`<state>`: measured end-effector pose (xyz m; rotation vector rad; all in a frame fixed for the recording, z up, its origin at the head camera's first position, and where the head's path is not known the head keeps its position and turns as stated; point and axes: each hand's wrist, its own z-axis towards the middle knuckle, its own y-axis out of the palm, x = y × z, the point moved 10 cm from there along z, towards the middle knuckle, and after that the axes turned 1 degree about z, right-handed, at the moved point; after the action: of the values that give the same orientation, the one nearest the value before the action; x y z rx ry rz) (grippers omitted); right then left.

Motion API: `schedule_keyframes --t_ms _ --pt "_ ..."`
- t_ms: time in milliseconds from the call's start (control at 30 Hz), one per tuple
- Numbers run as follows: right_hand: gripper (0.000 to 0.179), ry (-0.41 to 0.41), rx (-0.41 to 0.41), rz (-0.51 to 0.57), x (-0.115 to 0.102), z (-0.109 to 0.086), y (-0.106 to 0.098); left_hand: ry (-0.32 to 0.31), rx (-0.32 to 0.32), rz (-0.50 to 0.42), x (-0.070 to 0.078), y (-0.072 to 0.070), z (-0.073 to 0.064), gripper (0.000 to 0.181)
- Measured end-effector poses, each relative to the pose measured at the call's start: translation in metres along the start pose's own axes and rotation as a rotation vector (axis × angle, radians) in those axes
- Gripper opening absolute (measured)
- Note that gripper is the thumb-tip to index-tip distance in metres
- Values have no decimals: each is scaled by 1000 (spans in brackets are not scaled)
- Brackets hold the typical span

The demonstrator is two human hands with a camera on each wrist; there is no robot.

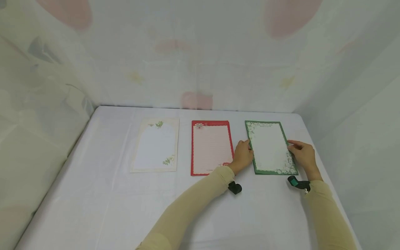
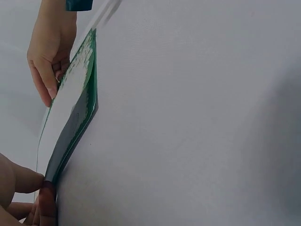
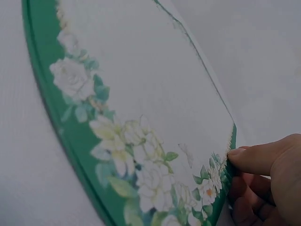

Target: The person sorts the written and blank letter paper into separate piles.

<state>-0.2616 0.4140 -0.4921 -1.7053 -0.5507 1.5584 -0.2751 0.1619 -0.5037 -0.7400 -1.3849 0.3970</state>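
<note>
Tan cloth on the left sleeve [image 1: 190, 205] and right sleeve [image 1: 331, 218] lay nearest the head camera, reaching in over the white table [image 1: 93, 201]. From my distance I judged the work well along: the cream paper [image 1: 154, 146] on the left and the red paper [image 1: 212, 147] in the middle lay flat, with neither hand gripping them. Only the green-edged paper [image 1: 270, 147], at the right end of the row, was in hand, and letting it go seemed to me the part left undone.

I read both grips as narrow pinches, nearly closed, with just paper between thumb and fingers. The left hand [image 1: 243, 155] had the left long edge; the right hand [image 1: 304, 155] had the opposite one, thumb above and fingers curled below. My left wrist view showed the sheets parting slightly; I could not tell whether the lowest touched the table.
</note>
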Motion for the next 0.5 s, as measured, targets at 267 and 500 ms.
schedule_keyframes --t_ms 267,500 --pt "34 -18 12 -42 0 1 2 -7 -23 18 -1 3 0 45" --pt "33 -11 16 -39 1 2 3 -22 -31 21 -2 3 -1 41"
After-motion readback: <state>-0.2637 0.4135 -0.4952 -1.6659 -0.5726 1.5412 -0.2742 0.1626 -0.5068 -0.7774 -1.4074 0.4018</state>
